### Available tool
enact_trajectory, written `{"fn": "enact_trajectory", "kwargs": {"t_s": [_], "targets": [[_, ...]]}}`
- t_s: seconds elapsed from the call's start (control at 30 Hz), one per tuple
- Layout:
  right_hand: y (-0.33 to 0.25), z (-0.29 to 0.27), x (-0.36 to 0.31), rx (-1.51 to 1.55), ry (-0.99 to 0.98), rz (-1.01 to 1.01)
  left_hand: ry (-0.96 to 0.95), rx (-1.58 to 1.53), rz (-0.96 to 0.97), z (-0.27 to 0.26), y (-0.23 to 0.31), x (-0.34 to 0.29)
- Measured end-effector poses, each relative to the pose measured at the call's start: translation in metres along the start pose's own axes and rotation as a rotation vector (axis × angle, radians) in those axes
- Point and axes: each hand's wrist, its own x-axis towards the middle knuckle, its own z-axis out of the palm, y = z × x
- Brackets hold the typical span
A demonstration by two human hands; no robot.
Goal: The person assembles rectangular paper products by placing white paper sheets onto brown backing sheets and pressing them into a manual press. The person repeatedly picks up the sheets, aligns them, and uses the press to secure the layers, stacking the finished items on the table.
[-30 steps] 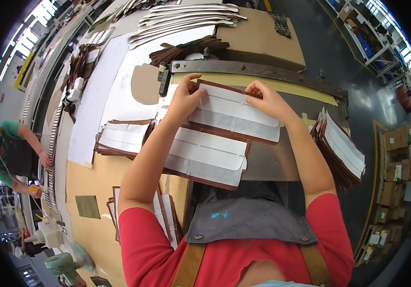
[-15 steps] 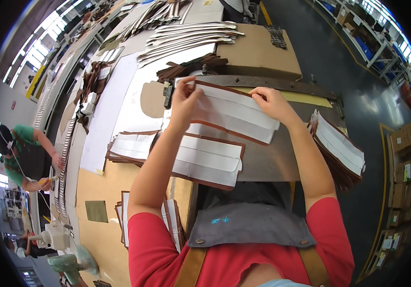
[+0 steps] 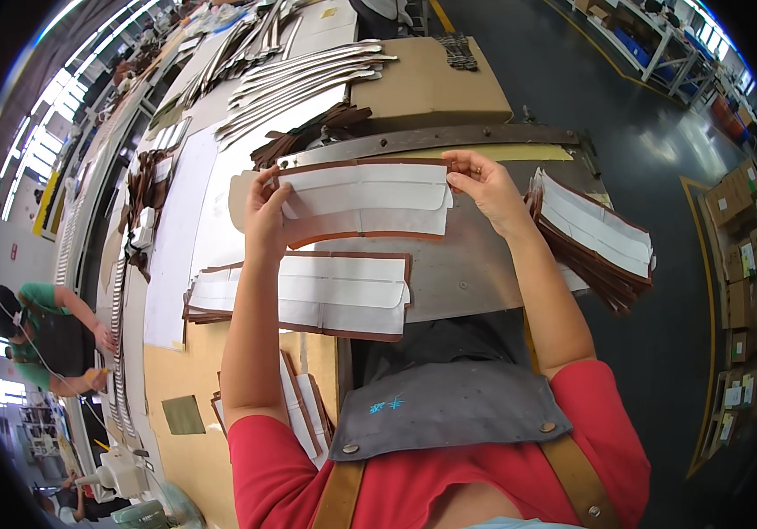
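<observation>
From the wearer's head, the fisheye view looks down and forward over the bench (image 3: 197, 454), with the left hand (image 3: 265, 212) and right hand (image 3: 487, 185) near. Its wide field reaches distant floor (image 3: 660, 203), bending straight edges rimward.

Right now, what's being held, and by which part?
A brown-edged white panel: the left hand grips its upper left corner, the right hand its upper right.
</observation>
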Motion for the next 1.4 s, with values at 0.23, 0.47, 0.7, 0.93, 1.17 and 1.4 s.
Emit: {"fn": "enact_trajectory", "kwargs": {"t_s": [0.23,0.47,0.7,0.93,1.17,1.4], "targets": [[-0.013,0.024,0.007,-0.696,0.040,-0.591,-0.146,0.136,0.266,0.025,0.025,-0.025],[-0.057,0.064,0.045,-0.319,0.163,-0.185,0.142,0.881,1.170,0.069,0.091,-0.030],[0.035,0.059,0.000,0.323,-0.231,0.523,-0.414,1.456,0.446,0.063,-0.017,-0.023],[0.022,0.039,0.019,-0.864,-0.112,-0.053,-0.610,1.301,0.501,0.033,-0.057,0.009],[0.055,0.020,0.048,-1.286,-0.091,-0.384,-0.453,1.374,0.550,0.036,-0.065,0.016],[0.053,0.009,0.049,-1.449,-0.057,-0.440,-0.382,1.481,0.522,0.040,-0.064,0.005]]}}
